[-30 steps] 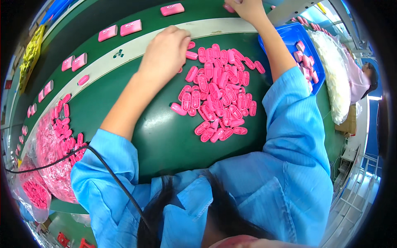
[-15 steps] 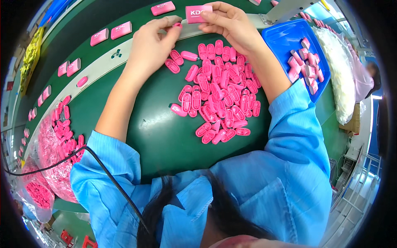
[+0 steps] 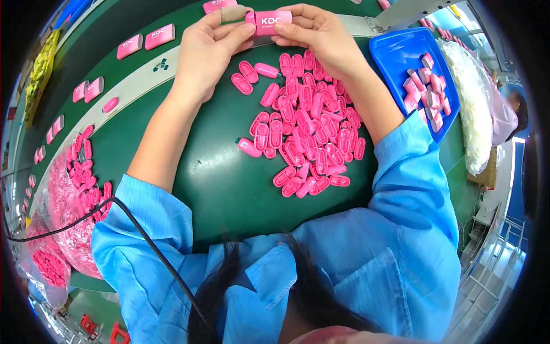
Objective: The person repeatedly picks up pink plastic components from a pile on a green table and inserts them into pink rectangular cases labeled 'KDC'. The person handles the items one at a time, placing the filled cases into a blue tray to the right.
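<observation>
At the far edge of the work area, my right hand (image 3: 326, 43) grips a pink printed casing (image 3: 268, 24) between thumb and fingers. My left hand (image 3: 200, 57), one finger wrapped in a beige cover, pinches a small pink end cap (image 3: 250, 17) against the casing's left end. Whether the cap is seated cannot be told, as the fingertips partly cover it. Below both hands lies a loose pile of pink oval caps (image 3: 312, 123) with hollow sides showing. A pink piece with a dark end (image 3: 248, 147) rests at the pile's left.
A blue tray (image 3: 382, 47) of pink casings stands at the right, beside a bag of whitish pieces (image 3: 470, 109). Printed casings (image 3: 159, 36) line the green surface beyond a pale curved strip (image 3: 134, 83). Plastic bags of pink parts (image 3: 69, 223) and a black cable (image 3: 137, 223) are left.
My left hand has moved right and brought the cap against the casing's end; before, they were apart. The printed casings beyond the strip have shifted slightly left.
</observation>
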Motion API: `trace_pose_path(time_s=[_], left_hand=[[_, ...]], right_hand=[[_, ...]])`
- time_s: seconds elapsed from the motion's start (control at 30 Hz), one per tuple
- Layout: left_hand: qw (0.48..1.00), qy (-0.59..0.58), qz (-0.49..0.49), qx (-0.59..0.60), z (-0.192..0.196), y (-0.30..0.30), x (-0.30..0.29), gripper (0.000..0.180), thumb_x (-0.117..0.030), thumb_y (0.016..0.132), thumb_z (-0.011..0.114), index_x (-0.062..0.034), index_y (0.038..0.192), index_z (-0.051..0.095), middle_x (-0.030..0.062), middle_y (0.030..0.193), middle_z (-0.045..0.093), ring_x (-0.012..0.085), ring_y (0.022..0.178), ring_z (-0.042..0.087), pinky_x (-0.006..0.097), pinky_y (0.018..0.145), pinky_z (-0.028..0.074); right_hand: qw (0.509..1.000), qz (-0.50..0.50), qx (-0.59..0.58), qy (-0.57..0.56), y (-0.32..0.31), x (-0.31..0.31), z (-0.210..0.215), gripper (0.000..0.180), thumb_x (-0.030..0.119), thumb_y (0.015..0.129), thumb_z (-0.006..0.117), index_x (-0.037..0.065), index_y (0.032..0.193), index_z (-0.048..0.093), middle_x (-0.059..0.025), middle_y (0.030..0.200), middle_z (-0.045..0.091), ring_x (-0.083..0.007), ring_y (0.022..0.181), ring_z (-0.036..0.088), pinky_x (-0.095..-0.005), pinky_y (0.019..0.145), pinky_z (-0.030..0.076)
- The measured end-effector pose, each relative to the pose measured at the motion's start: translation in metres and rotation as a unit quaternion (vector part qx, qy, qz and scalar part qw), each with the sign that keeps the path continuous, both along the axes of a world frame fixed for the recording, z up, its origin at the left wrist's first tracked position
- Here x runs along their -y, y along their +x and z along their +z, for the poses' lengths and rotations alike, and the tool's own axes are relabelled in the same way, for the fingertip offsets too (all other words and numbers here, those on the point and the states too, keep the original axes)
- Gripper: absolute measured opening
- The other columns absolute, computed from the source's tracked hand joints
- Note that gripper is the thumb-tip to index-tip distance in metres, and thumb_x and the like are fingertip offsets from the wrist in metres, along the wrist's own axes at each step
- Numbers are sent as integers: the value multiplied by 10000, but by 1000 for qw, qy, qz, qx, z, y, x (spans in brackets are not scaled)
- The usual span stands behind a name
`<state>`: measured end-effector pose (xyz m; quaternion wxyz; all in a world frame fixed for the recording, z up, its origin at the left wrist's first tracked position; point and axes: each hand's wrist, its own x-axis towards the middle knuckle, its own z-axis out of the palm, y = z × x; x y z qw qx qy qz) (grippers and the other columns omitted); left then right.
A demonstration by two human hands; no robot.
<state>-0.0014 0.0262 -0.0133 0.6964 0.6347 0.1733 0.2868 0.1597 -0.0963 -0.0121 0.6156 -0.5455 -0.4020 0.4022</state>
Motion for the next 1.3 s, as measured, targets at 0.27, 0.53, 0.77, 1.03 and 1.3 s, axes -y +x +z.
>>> trace_pose_path(time_s=[0.27, 0.53, 0.77, 1.03, 1.3], left_hand=[[989, 136, 41, -47, 14, -3, 7, 307, -66, 879, 658, 66, 1152, 611, 157, 979, 706, 172, 848, 691, 267, 774, 566], [923, 348, 69, -147, 18, -8, 16, 275, -135, 902, 606, 78, 1075, 623, 236, 879, 686, 308, 725, 695, 347, 674, 547], [853, 476, 162, -142, 6, -1, 31, 292, -87, 866, 584, 41, 1128, 594, 200, 781, 660, 406, 727, 649, 429, 682, 530], [802, 565, 175, -83, 22, -11, -2, 350, -97, 817, 632, -25, 1159, 609, 170, 1037, 621, 359, 986, 594, 420, 884, 474], [816, 538, -114, -180, 25, -18, 26, 219, -128, 774, 681, -44, 975, 704, 135, 943, 623, 310, 974, 572, 381, 888, 469]], right_hand=[[998, -39, 49, 14, 0, 4, 1, 341, 63, 871, 679, -37, 1179, 572, -119, 1056, 661, -162, 926, 656, -254, 857, 542], [999, -10, -4, 44, -9, 3, 2, 248, -23, 884, 614, -35, 1128, 571, -116, 1052, 673, -146, 924, 650, -246, 816, 534], [982, -101, 130, 93, -35, 2, 12, 247, -33, 867, 628, -72, 1107, 584, -125, 1028, 687, -148, 894, 660, -248, 773, 541], [982, -45, 170, -63, 18, -70, 2, 290, 125, 824, 724, -75, 1022, 654, -111, 862, 701, -121, 718, 643, -251, 643, 514], [782, -252, 568, -39, 95, -87, -7, 327, 216, 857, 628, -62, 1024, 669, -239, 912, 685, -339, 875, 677, -407, 786, 540]])
